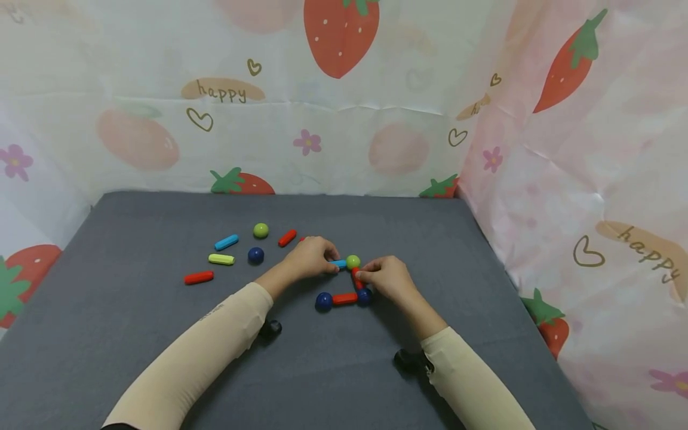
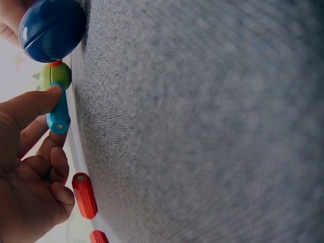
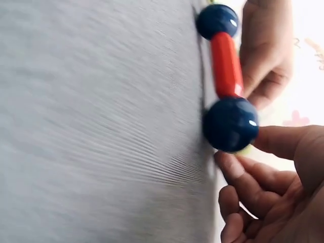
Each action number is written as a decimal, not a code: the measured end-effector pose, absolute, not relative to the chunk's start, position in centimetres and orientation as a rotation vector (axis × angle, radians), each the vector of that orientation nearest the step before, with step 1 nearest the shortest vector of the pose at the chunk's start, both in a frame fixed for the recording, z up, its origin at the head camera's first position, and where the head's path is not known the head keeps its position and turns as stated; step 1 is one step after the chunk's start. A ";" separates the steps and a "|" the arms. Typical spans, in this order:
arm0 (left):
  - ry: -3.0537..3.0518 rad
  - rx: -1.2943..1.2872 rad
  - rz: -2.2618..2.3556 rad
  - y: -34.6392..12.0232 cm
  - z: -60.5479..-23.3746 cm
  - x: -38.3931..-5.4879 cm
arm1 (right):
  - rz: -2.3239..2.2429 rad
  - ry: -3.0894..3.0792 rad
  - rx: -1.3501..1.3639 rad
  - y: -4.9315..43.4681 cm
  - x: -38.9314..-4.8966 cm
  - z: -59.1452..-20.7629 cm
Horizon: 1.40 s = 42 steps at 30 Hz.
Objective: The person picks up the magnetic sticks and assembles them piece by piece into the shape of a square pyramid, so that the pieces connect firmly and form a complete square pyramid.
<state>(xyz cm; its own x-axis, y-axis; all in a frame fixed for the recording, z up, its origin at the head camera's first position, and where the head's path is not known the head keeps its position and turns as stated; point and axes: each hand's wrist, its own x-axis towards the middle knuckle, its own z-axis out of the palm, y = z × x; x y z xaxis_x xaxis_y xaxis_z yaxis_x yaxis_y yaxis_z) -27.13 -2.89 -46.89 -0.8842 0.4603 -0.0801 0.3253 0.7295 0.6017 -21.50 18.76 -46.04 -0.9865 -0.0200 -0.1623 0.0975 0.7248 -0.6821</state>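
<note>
My left hand [image 1: 312, 258] pinches a light blue rod [image 2: 59, 112] between thumb and fingers. One end of that rod meets a lime green ball [image 1: 353, 261]. From the ball a red rod [image 1: 356, 276] runs toward me, pinched by my right hand [image 1: 391, 278]. Its near end meets a dark blue ball [image 1: 364, 297]. Another red rod [image 1: 344, 298] links that ball to a second dark blue ball [image 1: 323, 301] on the left. In the right wrist view this nearer red rod [image 3: 226, 63] and its two balls partly hide my fingertips.
Left of my left hand lie loose pieces on the grey cloth [image 1: 134, 346]: a green ball [image 1: 260, 230], a dark blue ball [image 1: 255, 255], a blue rod [image 1: 226, 242], a yellow-green rod [image 1: 221, 259] and several red rods, one [image 1: 199, 278] farthest left. Printed curtains [image 1: 344, 119] stand behind and right.
</note>
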 end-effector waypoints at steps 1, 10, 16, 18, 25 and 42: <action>2.707 0.625 0.884 -2.9 -46.9 -27.1 | -1.102 2.776 0.044 18.8 -21.7 -45.9; 2.712 0.649 0.878 -2.9 -46.9 -27.1 | -1.063 2.761 -0.346 19.7 -24.7 -44.9; 2.716 0.679 0.864 -2.6 -46.8 -27.0 | -1.096 2.582 -0.520 20.2 -26.1 -45.1; 2.716 0.684 0.856 -2.6 -46.8 -27.0 | -1.090 2.546 -0.529 20.2 -26.3 -45.1; 2.731 0.694 0.826 -2.6 -46.8 -27.0 | -1.075 2.500 -0.535 20.4 -26.8 -45.8; 2.803 0.722 0.781 -3.4 -45.1 -26.5 | -1.164 2.480 -0.534 20.8 -26.8 -46.9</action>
<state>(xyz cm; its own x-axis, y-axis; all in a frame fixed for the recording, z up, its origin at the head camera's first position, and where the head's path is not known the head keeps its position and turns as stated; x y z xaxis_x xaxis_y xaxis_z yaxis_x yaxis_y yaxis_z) -26.54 -3.41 -45.13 -0.8744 0.4850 -0.0091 0.4104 0.7497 0.5192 -26.77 20.76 -46.87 -0.8682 -0.4730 -0.1500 -0.1868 0.5916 -0.7843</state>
